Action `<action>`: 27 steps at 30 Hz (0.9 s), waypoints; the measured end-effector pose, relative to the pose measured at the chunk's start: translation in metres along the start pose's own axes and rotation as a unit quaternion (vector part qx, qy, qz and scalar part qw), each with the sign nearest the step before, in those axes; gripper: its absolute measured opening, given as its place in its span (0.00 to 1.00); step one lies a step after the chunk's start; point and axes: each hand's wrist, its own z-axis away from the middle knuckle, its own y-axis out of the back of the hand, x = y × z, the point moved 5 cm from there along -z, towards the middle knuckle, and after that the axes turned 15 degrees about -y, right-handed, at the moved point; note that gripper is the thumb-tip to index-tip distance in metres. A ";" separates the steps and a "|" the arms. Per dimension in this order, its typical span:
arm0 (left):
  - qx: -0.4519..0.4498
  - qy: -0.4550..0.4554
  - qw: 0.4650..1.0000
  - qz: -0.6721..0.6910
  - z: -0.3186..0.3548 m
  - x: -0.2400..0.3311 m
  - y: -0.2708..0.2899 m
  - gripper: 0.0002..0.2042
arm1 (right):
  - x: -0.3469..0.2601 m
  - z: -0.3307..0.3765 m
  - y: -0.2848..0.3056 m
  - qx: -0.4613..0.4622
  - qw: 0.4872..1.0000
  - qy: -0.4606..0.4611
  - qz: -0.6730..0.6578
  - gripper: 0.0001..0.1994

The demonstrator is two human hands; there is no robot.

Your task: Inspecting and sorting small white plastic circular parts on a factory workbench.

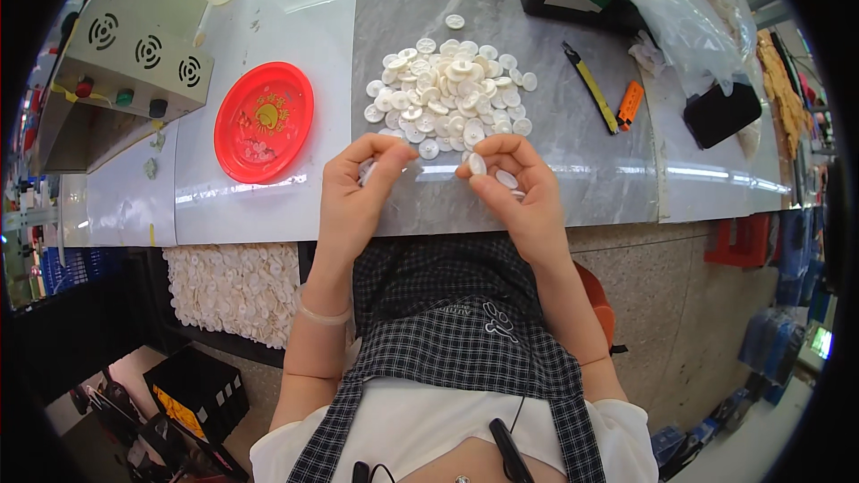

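White shirt (403, 411) lay nearest; over the desk (582, 152), at the near edge of the pile of white discs (447, 94), the left hand (353, 192) curled round pale pieces (365, 172) and the right hand (530, 197) pinched one disc (477, 164), others palmed. Piece-by-piece checking seemed underway, probably next needing light fingertips

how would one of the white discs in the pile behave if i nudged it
The white discs look small and thin, so one is probably light. Their smooth-looking faces suggest it may slide easily. Heaped loosely, several would likely shift together.
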 end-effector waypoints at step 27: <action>-0.059 -0.177 0.888 -0.420 -0.005 0.007 -0.027 0.06 | -0.013 0.001 0.030 -0.018 0.988 0.018 -0.151 0.14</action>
